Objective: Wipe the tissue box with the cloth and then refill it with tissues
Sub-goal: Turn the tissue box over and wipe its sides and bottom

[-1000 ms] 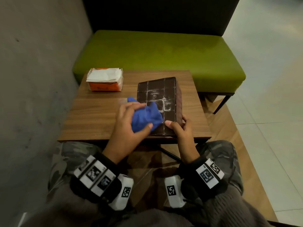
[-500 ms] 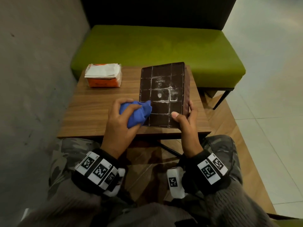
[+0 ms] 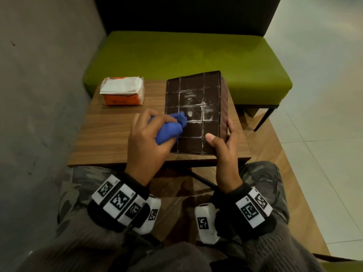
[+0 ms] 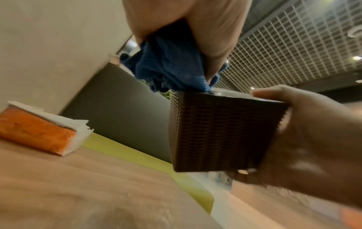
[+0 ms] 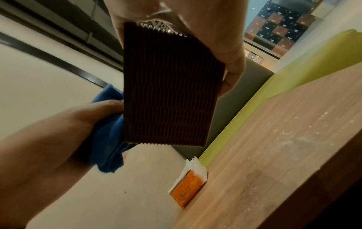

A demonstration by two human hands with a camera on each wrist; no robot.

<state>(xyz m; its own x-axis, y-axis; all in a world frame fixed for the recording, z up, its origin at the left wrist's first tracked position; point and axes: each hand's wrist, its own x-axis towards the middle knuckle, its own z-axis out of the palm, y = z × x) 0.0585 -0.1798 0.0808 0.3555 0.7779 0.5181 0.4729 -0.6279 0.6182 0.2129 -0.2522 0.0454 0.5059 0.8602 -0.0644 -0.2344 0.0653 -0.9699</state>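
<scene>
**Over the table: wiping step, refill not begun**

Head view. Over the near edge of the table (image 3: 110, 138) your right hand (image 3: 225, 150) grips the box (image 3: 193, 112) by its near right corner, thumb on the gridded face, which is tilted up toward you. Your left hand (image 3: 147, 146) is closed round the bunched cloth (image 3: 170, 127), which touches that face at its left side. White smears show along the grid lines. The tissue pack (image 3: 122, 91) lies well apart at the far left.

Left wrist view. Cloth (image 4: 166, 74) meets the box's upper edge; the box (image 4: 215, 131) is clear of the table.

Right wrist view. Fingers wrap the ribbed side (image 5: 168, 86); the cloth (image 5: 106, 131) lies behind it.

Judgement: wiping is under way. Next, sweep across the smeared squares while you hold firm, since pressure may twist the raised box.
</scene>
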